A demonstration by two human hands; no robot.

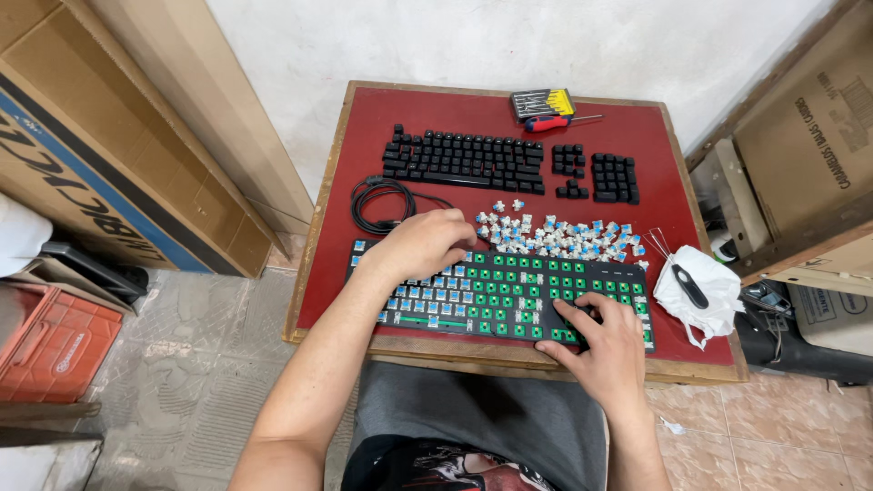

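- Nearest the camera, the person's lap in grey cloth sits under the front edge of the surface [364, 164], a small red-topped table with a worn wooden rim.
- Right hand [602, 350] rests flat on the lower right part of the stripped keyboard [509, 295]; its grip is loose, fingers spread and pressing the board down, closed on nothing.
- Left hand [427, 244] lies over the board's upper left area, fingers curled downward near the blue-topped switches; whether its grip is pinched on a switch I cannot tell, since the knuckles hide the fingertips.
- Judging from this, the step in hand is work on the switches: the left part of the board carries blue ones, the middle and right show bare green sockets.
- Any next move there would call for a steady board and a straight, careful pull or push on one small switch.
- Loose switches [564, 238] lie in a heap just behind the board.
- Black keycaps [466, 159] are laid out in keyboard order farther back, with smaller clusters to the right.
- Coiled black cable [382, 202] lies left of the heap; a screwdriver set [541, 103] and a red-handled screwdriver [550, 123] sit at the far edge.
- White cloth [705, 295] with a dark tool on it lies at the right.
- Cardboard boxes [109, 136] lean on both sides; a red crate [55, 350] stands on the tiled floor.
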